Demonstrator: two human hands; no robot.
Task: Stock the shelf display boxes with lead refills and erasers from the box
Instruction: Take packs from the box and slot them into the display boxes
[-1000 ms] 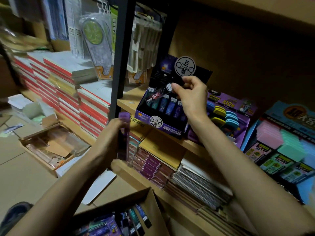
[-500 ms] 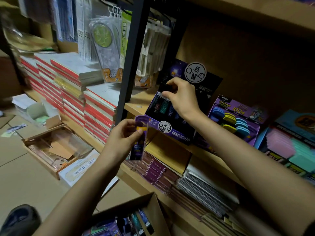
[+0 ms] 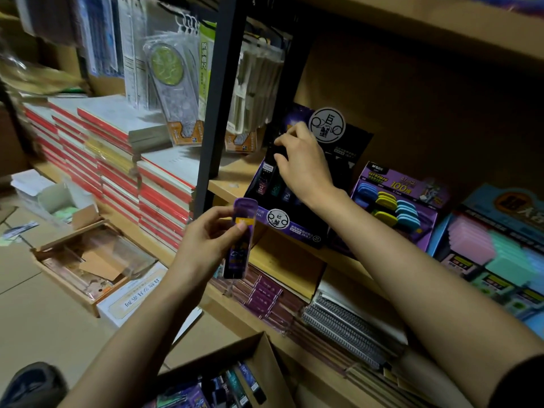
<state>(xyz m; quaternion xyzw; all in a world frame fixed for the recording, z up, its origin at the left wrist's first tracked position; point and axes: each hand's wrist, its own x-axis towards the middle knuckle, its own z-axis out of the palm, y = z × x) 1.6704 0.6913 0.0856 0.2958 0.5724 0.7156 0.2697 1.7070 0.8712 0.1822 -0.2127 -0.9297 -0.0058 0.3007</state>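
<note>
Slim, glossy purple refill case (image 3: 236,257)

Shelf bay, taken from the black shelf post (image 3: 219,98). Left of the post: stacks of red-edged notebooks (image 3: 117,160), with clear ruler packs (image 3: 173,92) hanging above them. Below and right of the post, on the lower shelf: maroon booklets (image 3: 265,293) beside spiral-bound notebooks (image 3: 347,328). On the floor, left of the post: a shallow open tray (image 3: 91,260), a white carton (image 3: 59,198) and a dark shoe (image 3: 32,384).
</note>
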